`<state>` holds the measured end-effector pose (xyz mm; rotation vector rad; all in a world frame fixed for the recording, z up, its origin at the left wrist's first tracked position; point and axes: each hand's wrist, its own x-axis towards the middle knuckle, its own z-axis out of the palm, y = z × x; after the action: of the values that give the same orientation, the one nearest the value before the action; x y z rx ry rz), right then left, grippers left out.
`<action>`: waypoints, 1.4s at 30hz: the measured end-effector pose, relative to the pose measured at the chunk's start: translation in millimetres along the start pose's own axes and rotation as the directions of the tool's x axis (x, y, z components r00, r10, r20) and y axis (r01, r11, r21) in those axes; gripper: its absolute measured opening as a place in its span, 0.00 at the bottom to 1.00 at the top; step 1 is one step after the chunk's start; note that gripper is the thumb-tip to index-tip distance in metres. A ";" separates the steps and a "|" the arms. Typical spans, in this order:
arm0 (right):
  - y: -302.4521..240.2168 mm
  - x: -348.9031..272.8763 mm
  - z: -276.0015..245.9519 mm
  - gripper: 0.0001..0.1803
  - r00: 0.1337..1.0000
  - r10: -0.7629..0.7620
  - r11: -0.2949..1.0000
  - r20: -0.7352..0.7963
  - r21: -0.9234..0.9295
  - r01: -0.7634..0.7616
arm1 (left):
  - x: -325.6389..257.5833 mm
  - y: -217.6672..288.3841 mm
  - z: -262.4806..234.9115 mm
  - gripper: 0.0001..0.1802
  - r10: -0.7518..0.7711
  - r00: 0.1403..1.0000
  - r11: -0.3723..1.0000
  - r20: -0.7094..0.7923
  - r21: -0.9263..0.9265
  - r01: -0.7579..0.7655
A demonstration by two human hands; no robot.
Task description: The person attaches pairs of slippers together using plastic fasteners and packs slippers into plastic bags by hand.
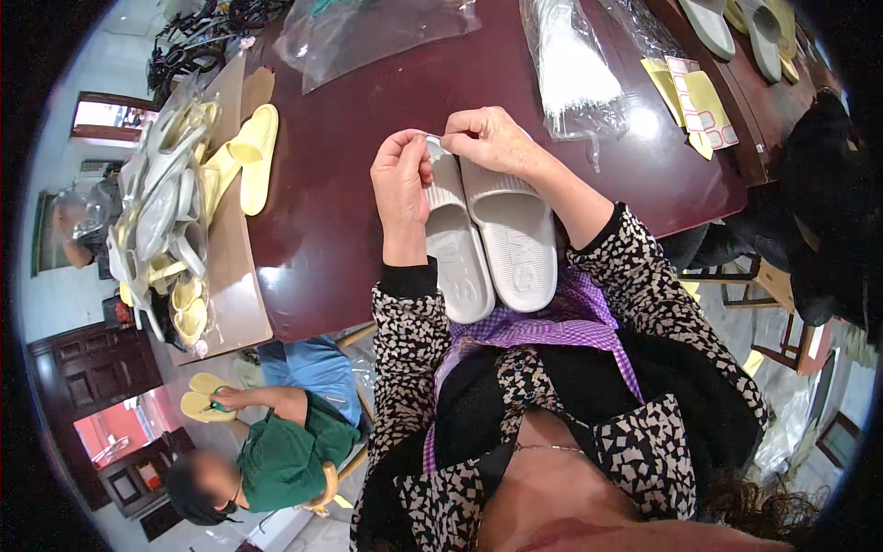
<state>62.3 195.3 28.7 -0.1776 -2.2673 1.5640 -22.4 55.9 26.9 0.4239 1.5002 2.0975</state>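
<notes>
A pair of light grey slide slippers lies side by side at the table's near edge, toes pointing away from me. The left slipper (458,267) has raised lettering on its footbed, as does the right slipper (521,262). At the toe end, my left hand (402,179) is closed in a pinch beside the left slipper. My right hand (492,143) pinches close to it, its palm over the right slipper's toe. A tiny whitish bit shows between the fingertips, too small to name.
On the dark red table (368,101) lie a clear plastic bag (377,37), a bagged bundle of white strands (575,78) and yellow cards (704,106). Grey and yellow slippers (166,212) are heaped on cardboard at left. A person in green (290,465) holds yellow slippers (204,397).
</notes>
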 end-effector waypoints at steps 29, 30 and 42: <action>12.4 1.9 -83.9 0.09 0.887 -0.414 0.910 -0.206 -0.058 0.411 | 44.1 -22.6 36.5 0.15 0.403 0.664 0.247 0.630 0.624 -0.741; 13.5 2.9 -83.3 0.09 0.889 -0.412 0.911 -0.197 -0.064 0.408 | 45.2 -18.8 34.6 0.16 0.416 0.594 0.143 0.688 0.596 -0.790; 20.8 14.3 -65.3 0.08 0.873 -0.463 0.883 -0.150 0.009 0.470 | 11.2 -5.5 59.3 0.07 -0.014 0.997 0.981 -0.071 0.190 0.027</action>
<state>71.5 264.6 33.1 0.2496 -1.9673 1.2952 1.3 109.8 41.2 0.4064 1.7467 1.9783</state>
